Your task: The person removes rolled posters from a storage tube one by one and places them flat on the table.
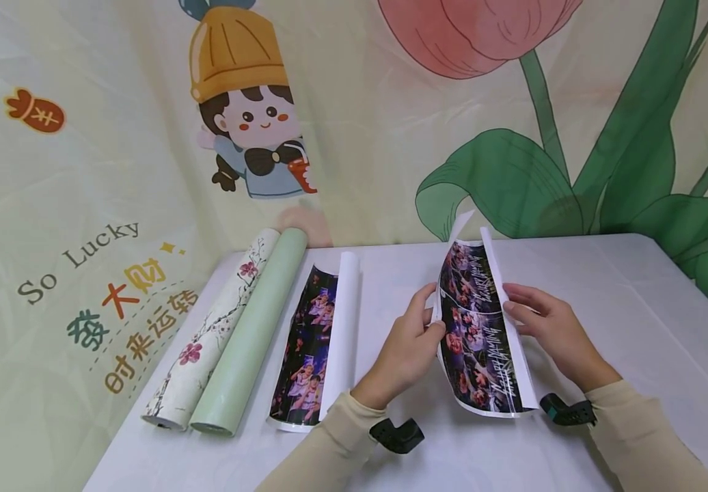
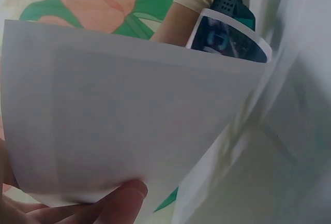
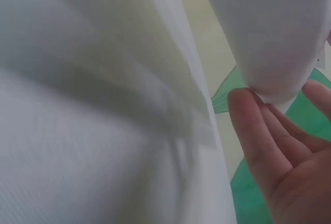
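Note:
A glossy poster point(image 1: 472, 328) with dark concert-like photos and white lettering is held up off the table, its long sides curling inward. My left hand point(image 1: 408, 348) pinches its left edge, thumb on the near side. In the left wrist view the white back of the poster point(image 2: 134, 115) fills the middle, with the left thumb point(image 2: 126, 198) at its edge. My right hand point(image 1: 560, 335) is at the curled right edge. The right wrist view shows the right hand's fingers point(image 3: 253, 131) and thumb on either side of that white curl point(image 3: 274, 53), lightly pinching it.
Left of the hands lies a second, half-rolled photo poster point(image 1: 305, 362). Beyond it are a green roll point(image 1: 252, 335) and a white roll with pink blossoms point(image 1: 212, 342). All rest on a white-covered table point(image 1: 624, 301), against a printed cloth backdrop point(image 1: 360, 123).

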Motion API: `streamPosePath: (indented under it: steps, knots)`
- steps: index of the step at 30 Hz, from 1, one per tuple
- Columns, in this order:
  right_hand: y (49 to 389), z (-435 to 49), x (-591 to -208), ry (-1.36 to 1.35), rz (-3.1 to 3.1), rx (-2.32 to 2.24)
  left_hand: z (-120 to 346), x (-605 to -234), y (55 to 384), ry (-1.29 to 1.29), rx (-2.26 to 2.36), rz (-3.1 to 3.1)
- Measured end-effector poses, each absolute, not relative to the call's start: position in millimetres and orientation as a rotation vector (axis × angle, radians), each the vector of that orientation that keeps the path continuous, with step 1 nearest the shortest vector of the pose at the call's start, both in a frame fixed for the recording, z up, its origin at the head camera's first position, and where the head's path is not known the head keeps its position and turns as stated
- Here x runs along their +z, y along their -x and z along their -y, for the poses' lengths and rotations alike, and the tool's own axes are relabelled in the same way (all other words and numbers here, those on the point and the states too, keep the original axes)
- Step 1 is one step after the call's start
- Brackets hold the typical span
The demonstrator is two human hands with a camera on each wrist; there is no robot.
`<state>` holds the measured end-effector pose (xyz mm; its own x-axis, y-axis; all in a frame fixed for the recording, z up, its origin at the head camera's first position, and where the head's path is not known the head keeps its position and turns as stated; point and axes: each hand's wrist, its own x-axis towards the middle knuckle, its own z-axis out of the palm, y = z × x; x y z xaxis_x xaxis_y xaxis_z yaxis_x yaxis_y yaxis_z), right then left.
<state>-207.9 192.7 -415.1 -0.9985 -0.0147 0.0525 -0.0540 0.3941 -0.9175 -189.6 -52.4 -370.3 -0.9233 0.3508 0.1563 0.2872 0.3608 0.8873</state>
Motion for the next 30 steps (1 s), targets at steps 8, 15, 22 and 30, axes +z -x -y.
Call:
streamPosePath:
  steps: [8, 15, 22, 30]
  knots:
    - [212, -203, -418, -0.044, 2.758, 1.553, 53, -370, 189, -0.649, 1.662, -2.506]
    - [213, -207, -418, 0.005, 2.73, 1.619, 53, -365, 189, -0.669, 1.706, -2.432]
    - [211, -212, -416, -0.024, 2.65, 1.678, 54, -365, 190, -0.616, 1.784, -2.346]
    - [214, -215, -418, 0.052, 2.587, 1.673, 59, -365, 195, -0.658, 1.897, -2.231]
